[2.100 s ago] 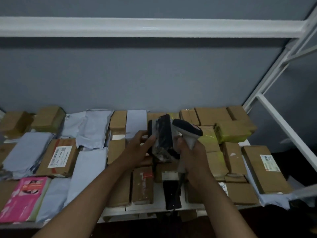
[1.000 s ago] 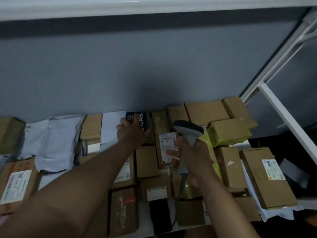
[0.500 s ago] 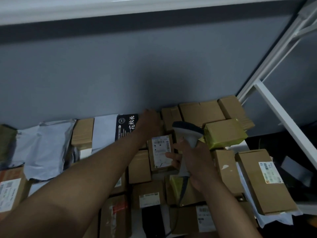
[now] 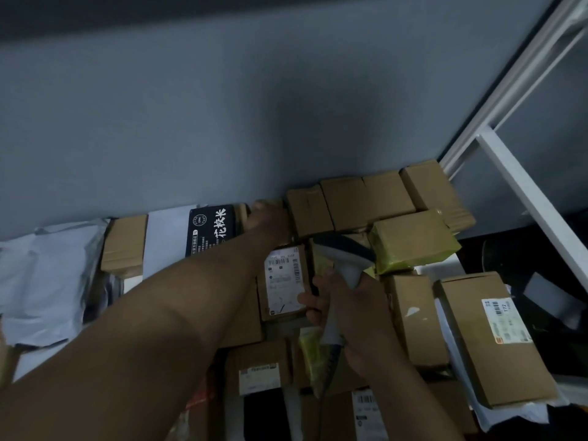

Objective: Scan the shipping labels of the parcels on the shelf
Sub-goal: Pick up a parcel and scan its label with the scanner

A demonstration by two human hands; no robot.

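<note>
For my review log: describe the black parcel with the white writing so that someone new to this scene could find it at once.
Look along the back row of parcels against the grey wall. The black parcel lies there, just left of the left hand, with a white mailer on its other side. It alone is black with large white characters; its neighbours are plain brown boxes or pale mailers.

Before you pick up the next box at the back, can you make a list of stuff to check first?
1. Scanner held firmly by right hand: ok.
2. Left hand has reached a back-row box: ok.
3. Left fingers wrapped round that box: cannot tell, hidden.
4. That box's label showing: cannot tell.
5. Labelled box in front faces up: ok.
6. Scanner cable hanging free: cannot tell.
</note>
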